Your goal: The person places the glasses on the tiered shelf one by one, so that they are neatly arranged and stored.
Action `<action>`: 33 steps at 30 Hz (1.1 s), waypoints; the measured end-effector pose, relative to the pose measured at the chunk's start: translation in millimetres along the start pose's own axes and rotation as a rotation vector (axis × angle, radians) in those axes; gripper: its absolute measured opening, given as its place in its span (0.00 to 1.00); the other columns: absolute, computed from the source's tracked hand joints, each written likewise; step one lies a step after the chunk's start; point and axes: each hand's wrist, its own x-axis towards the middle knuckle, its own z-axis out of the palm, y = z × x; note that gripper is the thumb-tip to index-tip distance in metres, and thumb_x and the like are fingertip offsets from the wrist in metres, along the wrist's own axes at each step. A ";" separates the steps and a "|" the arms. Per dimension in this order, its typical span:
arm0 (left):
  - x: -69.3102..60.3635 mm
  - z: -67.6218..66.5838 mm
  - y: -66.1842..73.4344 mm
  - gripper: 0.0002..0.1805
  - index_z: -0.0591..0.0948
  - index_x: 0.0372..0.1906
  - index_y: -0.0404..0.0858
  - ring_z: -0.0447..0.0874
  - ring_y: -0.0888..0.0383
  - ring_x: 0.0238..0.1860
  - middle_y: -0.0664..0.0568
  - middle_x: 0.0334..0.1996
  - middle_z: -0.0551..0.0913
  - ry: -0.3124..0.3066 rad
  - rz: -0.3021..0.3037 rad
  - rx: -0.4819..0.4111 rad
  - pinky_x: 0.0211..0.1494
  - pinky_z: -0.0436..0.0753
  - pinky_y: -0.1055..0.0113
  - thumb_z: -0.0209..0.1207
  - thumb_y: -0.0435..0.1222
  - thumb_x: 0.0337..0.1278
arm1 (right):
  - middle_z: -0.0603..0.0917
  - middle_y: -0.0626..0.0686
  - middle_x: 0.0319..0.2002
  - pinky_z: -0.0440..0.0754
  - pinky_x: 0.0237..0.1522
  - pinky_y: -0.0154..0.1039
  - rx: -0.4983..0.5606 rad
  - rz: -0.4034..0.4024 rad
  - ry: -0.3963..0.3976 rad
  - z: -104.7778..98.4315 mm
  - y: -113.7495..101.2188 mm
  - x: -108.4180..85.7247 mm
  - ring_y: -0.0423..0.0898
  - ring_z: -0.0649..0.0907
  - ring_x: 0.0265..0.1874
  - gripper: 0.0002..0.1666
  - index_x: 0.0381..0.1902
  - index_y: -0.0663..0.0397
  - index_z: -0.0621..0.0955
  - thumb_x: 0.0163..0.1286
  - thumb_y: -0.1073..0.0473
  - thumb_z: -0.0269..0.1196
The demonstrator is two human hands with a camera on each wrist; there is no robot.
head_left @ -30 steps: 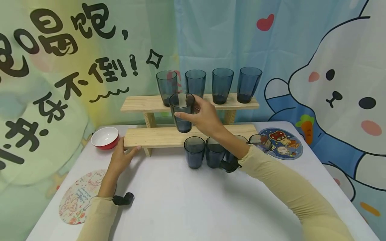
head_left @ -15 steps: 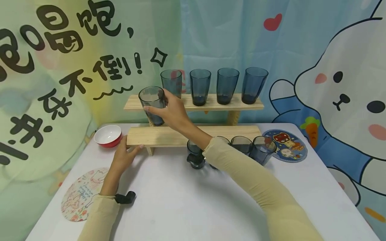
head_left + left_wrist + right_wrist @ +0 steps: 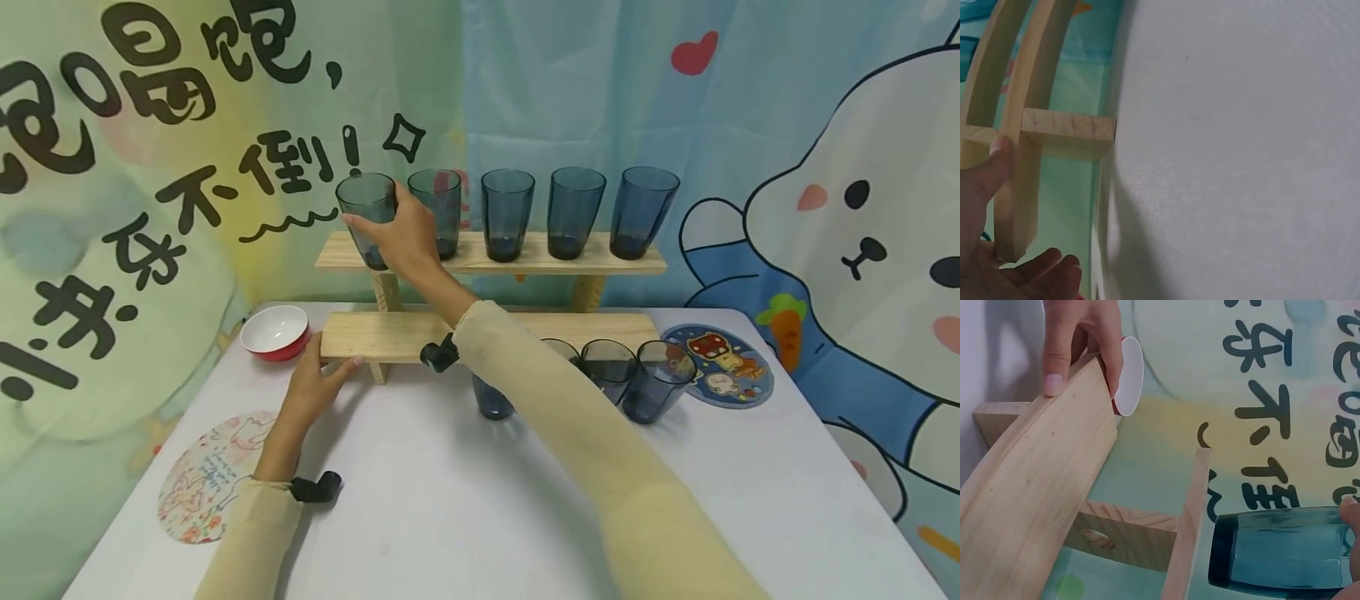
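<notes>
In the head view my right hand (image 3: pixel 408 233) grips a smoky blue drinking glass (image 3: pixel 366 204) upright at the left end of the upper board (image 3: pixel 480 254) of a two-tier wooden rack. The glass base (image 3: pixel 1225 550) is close to that board in the right wrist view; whether it touches, I cannot tell. Several matching glasses (image 3: pixel 507 212) stand in a row to its right. My left hand (image 3: pixel 311 387) holds the left end of the lower board (image 3: pixel 375 333), thumb on its front edge. The left wrist view shows that thumb against the wooden rack (image 3: pixel 1019 181).
More glasses (image 3: pixel 660 379) stand on the white table (image 3: pixel 420 517) before the lower board, partly behind my right sleeve. A red and white bowl (image 3: pixel 275 329) sits left of the rack. Round mats lie at right (image 3: pixel 723 367) and left (image 3: pixel 202 492).
My right hand has carried the glass left and up, from in front of the rack to the upper board's left end. My left hand has stayed on the lower board.
</notes>
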 end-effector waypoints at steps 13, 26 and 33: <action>-1.2 0.1 0.0 0.46 0.53 0.82 0.31 0.66 0.32 0.76 0.30 0.76 0.65 0.002 -0.009 0.000 0.80 0.63 0.37 0.64 0.47 0.75 | 0.69 0.53 0.79 0.73 0.75 0.42 0.033 0.065 0.062 22.6 -7.9 19.5 0.49 0.70 0.78 0.54 0.84 0.52 0.60 0.71 0.39 0.71; 0.2 3.2 -1.5 0.44 0.55 0.81 0.31 0.67 0.33 0.75 0.31 0.75 0.67 0.010 0.001 -0.006 0.80 0.63 0.38 0.65 0.46 0.74 | 0.68 0.49 0.80 0.73 0.74 0.41 0.030 0.120 0.040 30.2 -3.4 24.2 0.48 0.70 0.78 0.56 0.84 0.51 0.59 0.70 0.37 0.71; 0.3 0.0 -2.8 0.45 0.54 0.81 0.31 0.68 0.33 0.75 0.30 0.75 0.67 0.004 0.004 0.011 0.79 0.64 0.38 0.64 0.47 0.74 | 0.66 0.50 0.81 0.72 0.76 0.42 0.030 0.132 0.022 31.9 -1.8 25.2 0.48 0.68 0.79 0.56 0.85 0.50 0.58 0.71 0.37 0.70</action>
